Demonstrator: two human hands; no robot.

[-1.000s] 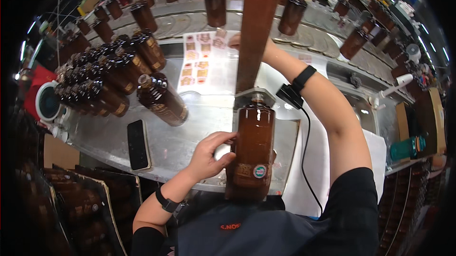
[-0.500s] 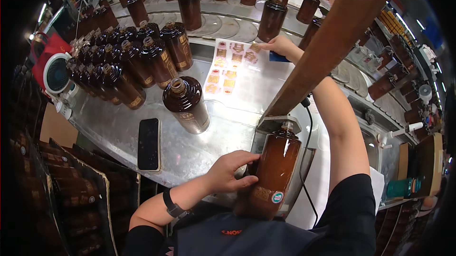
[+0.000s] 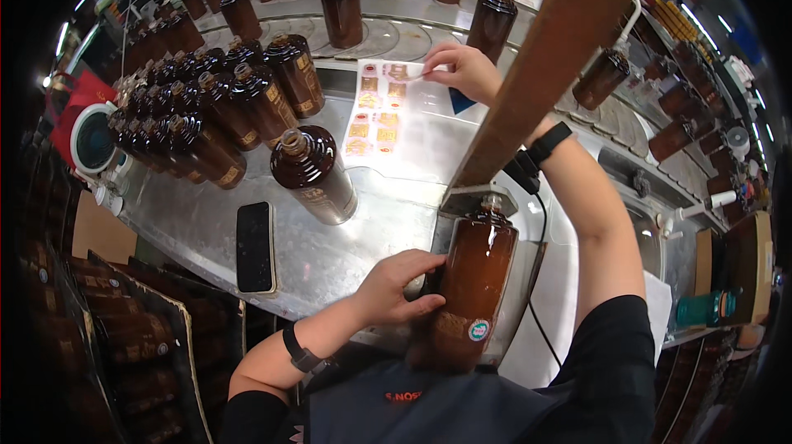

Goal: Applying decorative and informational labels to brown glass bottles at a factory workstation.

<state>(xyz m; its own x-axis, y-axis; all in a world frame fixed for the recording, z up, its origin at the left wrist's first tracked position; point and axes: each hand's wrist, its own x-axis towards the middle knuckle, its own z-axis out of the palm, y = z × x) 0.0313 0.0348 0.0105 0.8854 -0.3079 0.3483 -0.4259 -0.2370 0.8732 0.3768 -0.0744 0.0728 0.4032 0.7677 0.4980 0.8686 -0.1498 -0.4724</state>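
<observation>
Close to my body, a brown glass bottle leans with its neck at a metal bracket under the slanting post. It bears a round green-and-white sticker low on its front. My left hand grips its left side, thumb and fingers against the glass, fingertips partly hidden. Farther off, my right hand pinches the edge of a thin gold decal over a white sheet. Gold-and-red decals lie in rows on the sheet. A dark blue flat piece is beneath my right hand.
A rusty post slants across the bench. One bottle and a phone stand and lie left of my hands. Several bottles crowd the left; more ride a curved conveyor. A black cable hangs at right.
My right hand has shifted slightly left, and the decal at its fingers has been lifted from its spot on the sheet. My left hand stays on the bottle. Bottles on the conveyor have moved.
</observation>
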